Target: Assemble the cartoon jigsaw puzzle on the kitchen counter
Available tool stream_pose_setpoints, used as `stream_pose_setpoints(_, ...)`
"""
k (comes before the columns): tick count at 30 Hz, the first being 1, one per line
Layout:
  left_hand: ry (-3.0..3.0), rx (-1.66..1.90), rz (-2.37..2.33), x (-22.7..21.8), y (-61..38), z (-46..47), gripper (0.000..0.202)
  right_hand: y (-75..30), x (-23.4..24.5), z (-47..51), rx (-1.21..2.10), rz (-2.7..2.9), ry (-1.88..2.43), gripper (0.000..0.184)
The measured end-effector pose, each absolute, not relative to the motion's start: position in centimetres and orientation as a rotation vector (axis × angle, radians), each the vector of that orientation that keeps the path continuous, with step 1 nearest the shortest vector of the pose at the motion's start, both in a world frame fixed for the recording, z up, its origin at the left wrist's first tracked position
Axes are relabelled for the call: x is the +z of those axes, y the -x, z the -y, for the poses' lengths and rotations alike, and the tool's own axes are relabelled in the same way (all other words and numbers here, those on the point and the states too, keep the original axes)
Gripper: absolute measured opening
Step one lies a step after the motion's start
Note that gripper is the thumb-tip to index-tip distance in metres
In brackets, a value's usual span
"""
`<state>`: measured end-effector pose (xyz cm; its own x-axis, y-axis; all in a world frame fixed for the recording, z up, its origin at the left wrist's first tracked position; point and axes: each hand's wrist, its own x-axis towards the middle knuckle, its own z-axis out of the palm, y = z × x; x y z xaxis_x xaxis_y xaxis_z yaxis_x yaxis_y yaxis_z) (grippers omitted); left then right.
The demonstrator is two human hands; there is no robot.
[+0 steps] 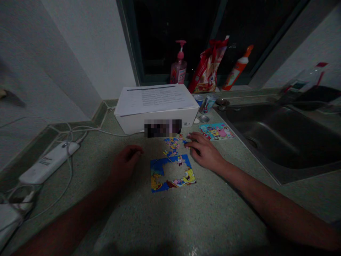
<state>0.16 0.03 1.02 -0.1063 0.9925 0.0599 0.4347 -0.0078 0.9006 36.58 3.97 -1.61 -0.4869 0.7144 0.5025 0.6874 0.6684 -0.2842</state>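
Right hand (204, 151) lies in a wide grip, fingertips at the loose puzzle pieces (173, 143) on the speckled desk (213, 213); left hand (126, 161) is curled, grip unclear, just left of the part-built SpongeBob jigsaw (157, 177).

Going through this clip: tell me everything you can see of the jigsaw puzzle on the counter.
The jigsaw puzzle lies flat on the speckled counter. It looks like printed cardboard, in bright blue and yellow with cartoon figures. Its joined pieces form a rough frame with an open middle where the counter shows through. Loose pieces lie in a small cluster just beyond it, toward the white box. The fingertips of the right hand are at that cluster's edge.
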Motion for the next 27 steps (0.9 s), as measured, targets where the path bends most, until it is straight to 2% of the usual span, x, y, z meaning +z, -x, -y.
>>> stream_pose_setpoints(3,-1.491,1.087,-1.614,1.00,-0.22,-0.06,0.029,-36.70,-1.56,-3.95,0.076,2.270,1.084,0.036)
stream_pose_setpoints(8,-1.486,1.097,-1.604,0.86,-0.17,-0.16,0.031,-36.64,-1.19,-3.80,0.110,2.263,1.096,0.024)
stream_pose_setpoints(27,-1.492,1.075,-1.631,0.98,-0.17,-0.08,0.030,-36.90,-0.75,-3.61,0.143,2.261,1.130,0.025)
